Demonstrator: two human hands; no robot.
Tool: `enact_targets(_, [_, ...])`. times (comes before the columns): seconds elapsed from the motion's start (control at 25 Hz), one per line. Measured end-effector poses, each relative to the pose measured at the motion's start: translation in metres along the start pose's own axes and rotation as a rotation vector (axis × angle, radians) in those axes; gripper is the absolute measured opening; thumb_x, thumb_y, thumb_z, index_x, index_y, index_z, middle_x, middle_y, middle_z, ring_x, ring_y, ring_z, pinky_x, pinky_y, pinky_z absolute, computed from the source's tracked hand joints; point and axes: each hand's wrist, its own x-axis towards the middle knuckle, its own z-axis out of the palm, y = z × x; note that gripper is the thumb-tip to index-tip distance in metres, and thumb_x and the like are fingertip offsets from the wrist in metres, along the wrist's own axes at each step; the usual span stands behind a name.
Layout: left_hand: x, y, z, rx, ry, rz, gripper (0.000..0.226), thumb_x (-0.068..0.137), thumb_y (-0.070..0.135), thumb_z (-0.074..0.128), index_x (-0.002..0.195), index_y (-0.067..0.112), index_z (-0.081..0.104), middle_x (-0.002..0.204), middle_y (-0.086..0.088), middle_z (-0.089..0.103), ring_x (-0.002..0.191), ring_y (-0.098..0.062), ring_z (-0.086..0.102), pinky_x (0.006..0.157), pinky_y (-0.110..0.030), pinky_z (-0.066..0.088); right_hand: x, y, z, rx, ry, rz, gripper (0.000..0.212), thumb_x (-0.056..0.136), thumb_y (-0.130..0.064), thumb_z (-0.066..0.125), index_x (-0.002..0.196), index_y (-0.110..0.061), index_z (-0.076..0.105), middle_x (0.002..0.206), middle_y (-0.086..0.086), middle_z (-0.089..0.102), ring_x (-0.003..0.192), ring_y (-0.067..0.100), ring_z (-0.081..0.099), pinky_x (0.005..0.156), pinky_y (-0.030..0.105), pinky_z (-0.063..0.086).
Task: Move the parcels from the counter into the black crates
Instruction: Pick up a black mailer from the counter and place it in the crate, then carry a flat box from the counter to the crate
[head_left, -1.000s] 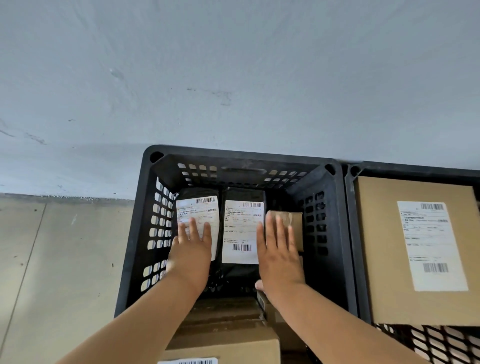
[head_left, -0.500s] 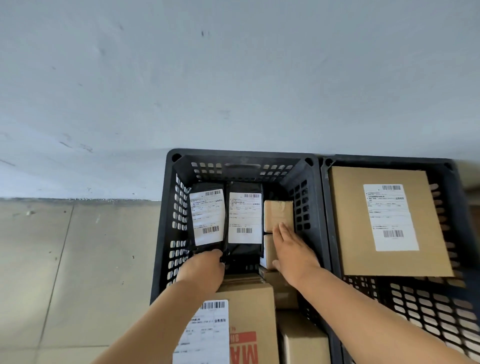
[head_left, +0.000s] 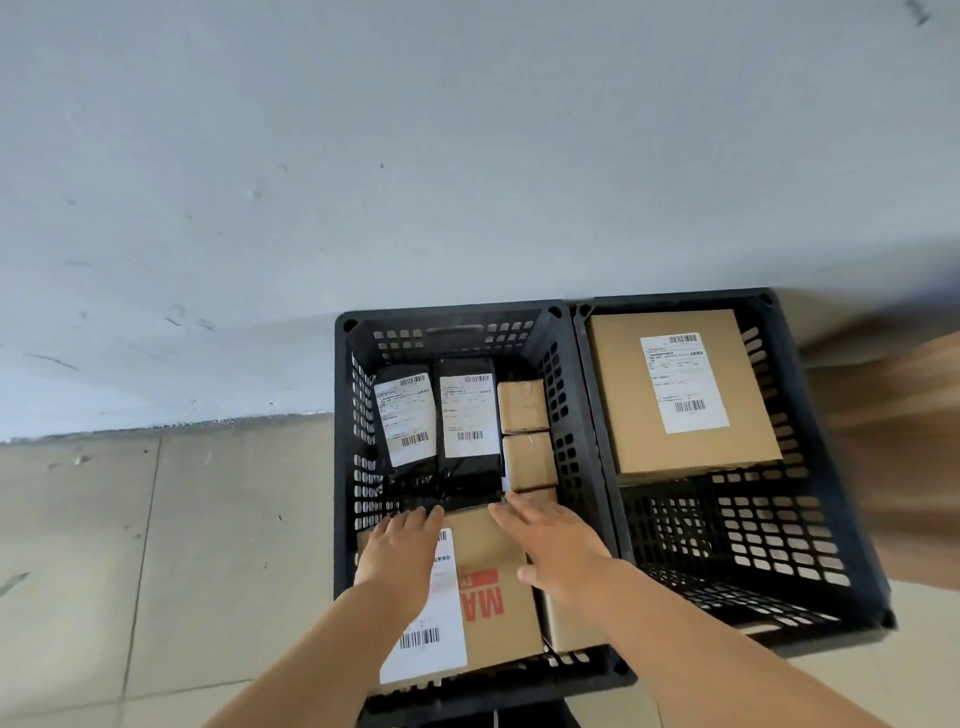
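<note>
**Both hands flat on boxed parcel inside left crate**

A large cardboard parcel (head_left: 483, 592), printed with red letters and carrying a long white shipping label, lies in the near end of the left black crate (head_left: 344, 519). The left hand (head_left: 402, 551) rests palm-down on its label side, fingers straight and spread toward the box's far edge, gripping nothing. The right hand (head_left: 553, 545) lies beside it over the same box's right edge, fingers extended and loose, thumb out toward the person, likewise holding nothing.

Just beyond the left hand's fingertips stand two black bagged parcels (head_left: 441, 415), side by side and each faced with a white barcode label. Just beyond the right hand's fingertips sits a row of small brown boxes (head_left: 524, 434) against the crate's right wall; the nearest one touches or nearly touches those fingertips, and which cannot be told. Under the right wrist a further plain brown box (head_left: 571, 623) fills the crate's near right corner.

To the right of the right hand, the second black crate (head_left: 810, 467) stands wall to wall with the first. A flat brown parcel (head_left: 680, 395) with a white label leans in its far end; the near part shows bare lattice floor.

Both crates sit on a tiled floor (head_left: 156, 545) against a pale grey wall (head_left: 415, 156). A blurred brown shape (head_left: 904, 426) fills the right edge.
</note>
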Motion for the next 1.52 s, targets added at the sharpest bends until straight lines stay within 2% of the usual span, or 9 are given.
enact_targets(0.08, [0.002,-0.002,0.009,0.044,0.043,0.023,0.087,0.087,0.002,0.054,0.153,0.015,-0.002,0.16,-0.003,0.009,0.147,-0.02,0.01,0.119,-0.033,0.005,0.003,0.002,0.013,-0.026,0.04,0.035,0.085,0.094,-0.013,0.053,0.152,-0.032,-0.005,0.162,-0.002,-0.008,0.147,0.025,0.013,0.12,0.039,0.007])
enact_targets(0.24, [0.004,-0.004,0.018,0.039,0.071,0.028,0.085,0.091,0.001,0.051,0.153,0.016,-0.005,0.161,-0.001,0.0,0.149,-0.018,-0.001,0.119,-0.033,-0.001,0.01,0.001,0.031,-0.077,0.085,0.075,0.091,0.093,-0.009,0.052,0.151,-0.035,-0.013,0.161,-0.001,-0.015,0.148,0.025,0.011,0.119,0.04,0.005])
enact_targets(0.44, [-0.008,0.009,0.022,0.21,0.076,-0.03,0.088,0.092,0.007,0.05,0.15,0.011,-0.016,0.16,-0.008,-0.014,0.148,-0.023,-0.012,0.119,-0.039,-0.002,-0.004,0.006,0.039,-0.131,0.143,0.07,0.091,0.094,-0.011,0.052,0.15,-0.024,-0.019,0.159,0.007,-0.022,0.148,0.024,-0.011,0.119,0.041,-0.002])
enact_targets(0.6, [-0.026,0.019,0.017,0.301,0.037,-0.091,0.084,0.094,0.009,0.044,0.148,0.009,-0.02,0.157,-0.013,-0.023,0.147,-0.027,-0.015,0.12,-0.042,-0.002,-0.043,0.018,0.037,-0.037,0.308,0.135,0.09,0.094,-0.006,0.05,0.15,-0.021,-0.019,0.159,0.006,-0.021,0.148,0.02,-0.013,0.117,0.036,-0.006])
enact_targets(0.76, [-0.052,0.06,0.005,0.289,0.091,-0.128,0.084,0.096,0.017,0.044,0.149,0.008,-0.02,0.156,-0.014,-0.024,0.147,-0.028,-0.014,0.12,-0.044,0.0,-0.117,0.055,0.044,0.048,0.377,0.246,0.083,0.098,-0.019,0.047,0.15,-0.021,-0.018,0.159,0.004,-0.021,0.148,0.019,-0.013,0.118,0.035,-0.004])
enact_targets(0.92, [-0.087,0.156,-0.014,0.206,0.258,-0.051,0.082,0.094,0.014,0.047,0.151,0.011,-0.011,0.159,-0.013,-0.016,0.148,-0.027,-0.009,0.12,-0.042,0.002,-0.211,0.104,0.059,0.129,0.485,0.312,0.082,0.098,-0.02,0.049,0.152,-0.021,-0.013,0.16,0.004,-0.016,0.149,0.02,-0.008,0.119,0.035,-0.001])
enact_targets(1.16, [-0.168,0.394,-0.041,0.085,0.539,0.235,0.083,0.096,0.031,0.049,0.152,0.013,-0.01,0.158,-0.01,-0.019,0.148,-0.024,-0.008,0.119,-0.037,0.005,-0.407,0.204,0.091,0.229,0.725,0.416,0.084,0.095,-0.016,0.05,0.153,-0.023,-0.01,0.161,0.001,-0.014,0.149,0.019,-0.001,0.119,0.032,0.002])
enact_targets(1.36, [-0.236,0.561,-0.041,-0.058,0.607,0.46,0.082,0.097,0.035,0.046,0.152,0.016,-0.01,0.159,-0.007,-0.019,0.148,-0.022,-0.006,0.119,-0.034,0.008,-0.571,0.283,0.119,0.332,0.826,0.619,0.088,0.088,-0.015,0.052,0.153,-0.026,-0.006,0.161,-0.002,-0.015,0.148,0.019,0.004,0.118,0.03,0.014])
enact_targets(1.52, [-0.255,0.643,-0.048,-0.117,0.592,0.519,0.081,0.096,0.034,0.047,0.153,0.014,-0.007,0.159,-0.007,-0.017,0.148,-0.021,-0.004,0.118,-0.033,0.009,-0.65,0.344,0.127,0.321,0.881,0.658,0.089,0.091,-0.021,0.055,0.152,-0.026,-0.009,0.16,-0.001,-0.018,0.149,0.018,0.005,0.117,0.03,0.017])
